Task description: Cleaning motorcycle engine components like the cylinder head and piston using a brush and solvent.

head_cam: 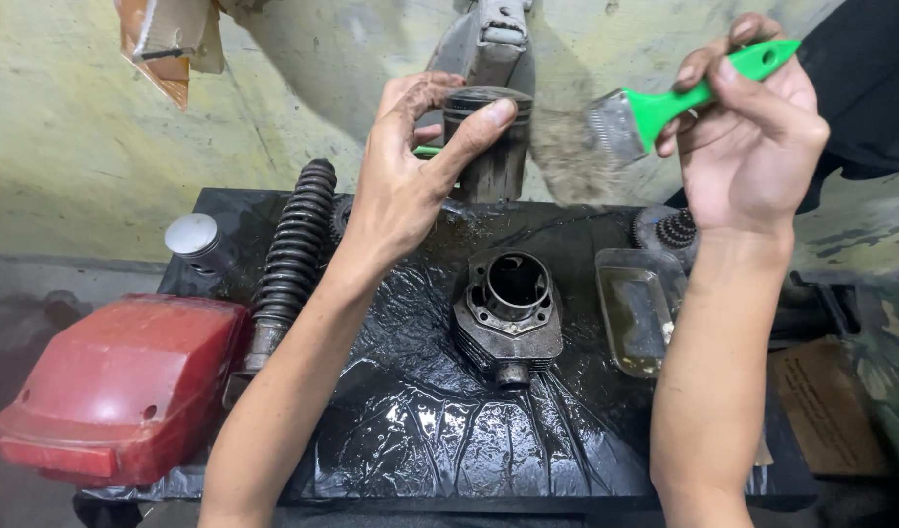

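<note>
The work surface is a low bench covered by a wet, oily black sheet (pixel 439 430), set against a stained, yellowish wall (pixel 68 147). Above it the left hand (pixel 405 186) is closed around a dark metal piston (pixel 490 142), thumb across its top. The right hand (pixel 752 137) grips a green-handled brush (pixel 655 112), its bristles just beside the piston. On the sheet lie a finned cylinder (pixel 508 313), a clear tray (pixel 637 318), a black spring (pixel 293 244) and a red cover (pixel 122 386).
</note>
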